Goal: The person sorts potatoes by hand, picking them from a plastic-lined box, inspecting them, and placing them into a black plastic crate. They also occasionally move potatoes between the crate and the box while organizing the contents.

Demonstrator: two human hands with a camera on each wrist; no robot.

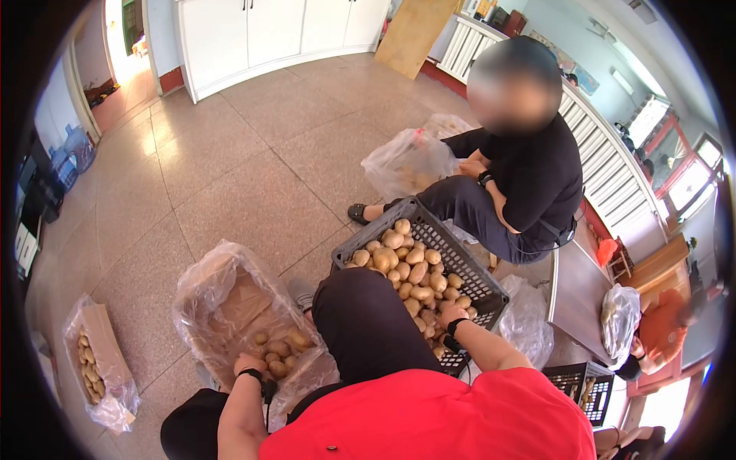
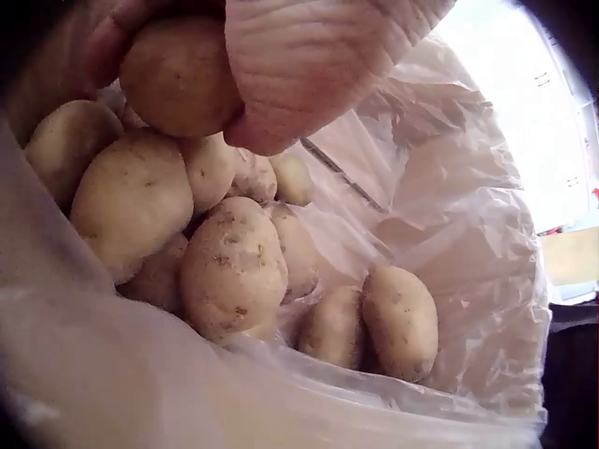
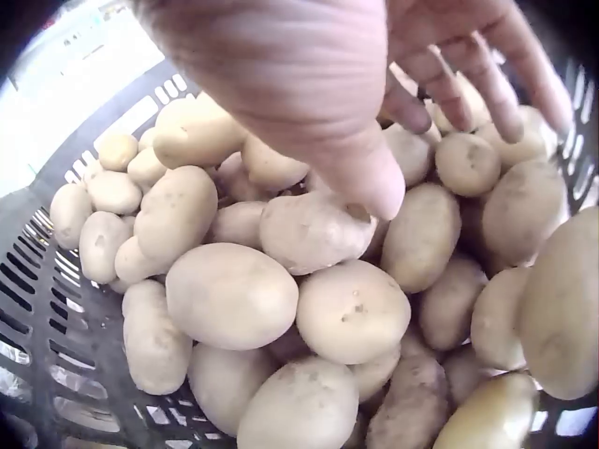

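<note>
My left hand (image 1: 251, 364) is inside the plastic-lined cardboard box (image 1: 230, 295), at its near end. In the left wrist view its thumb and fingers hold a potato (image 2: 180, 79) above several other potatoes (image 2: 234, 269) lying on the clear plastic liner (image 2: 449, 281). My right hand (image 1: 451, 314) is over the heap in the black plastic crate (image 1: 360, 239). The right wrist view shows that hand with fingers (image 3: 533, 70) spread and the thumb tip right at a knobbly potato (image 3: 314, 231). Potatoes of mixed sizes fill the crate around it.
Across the crate sits a person in black (image 1: 537, 180) beside a clear plastic bag (image 1: 410, 162). A smaller lined box with potatoes (image 1: 90, 364) stands at far left. Another black crate (image 1: 567, 383) and a person in orange (image 1: 663, 330) are at right.
</note>
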